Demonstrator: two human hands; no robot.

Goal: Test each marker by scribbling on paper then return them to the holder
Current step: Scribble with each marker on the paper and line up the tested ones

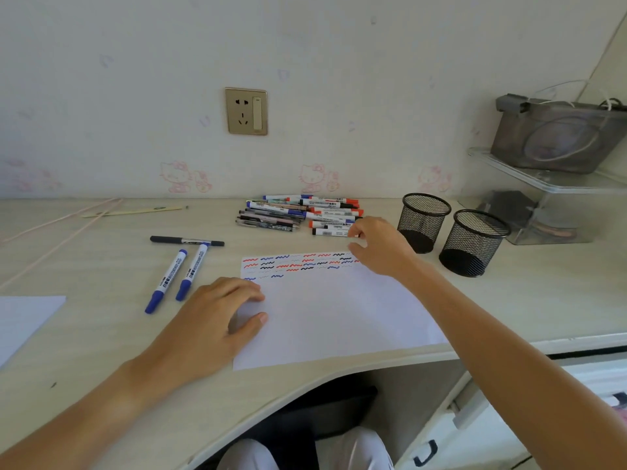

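Observation:
A white sheet of paper (339, 317) lies on the desk, with rows of red, blue and black scribbles along its top edge. My left hand (217, 320) rests on the sheet's left side, fingers relaxed. A pile of markers and pens (298, 215) lies behind the sheet. My right hand (376, 245) reaches over the sheet's top right corner; its fingertips touch the right end of the nearest marker (329, 232), the thumb apart below. Two black mesh holders (424, 222) (471, 242) stand empty to the right. Two blue markers (176, 278) and a black pen (186, 240) lie to the left.
A clear plastic shelf (549, 184) with a grey bag on top stands at the back right. A second sheet of paper (23, 320) lies at the left edge. Thin sticks (135, 211) lie at the back left. A wall socket (246, 111) sits above the desk.

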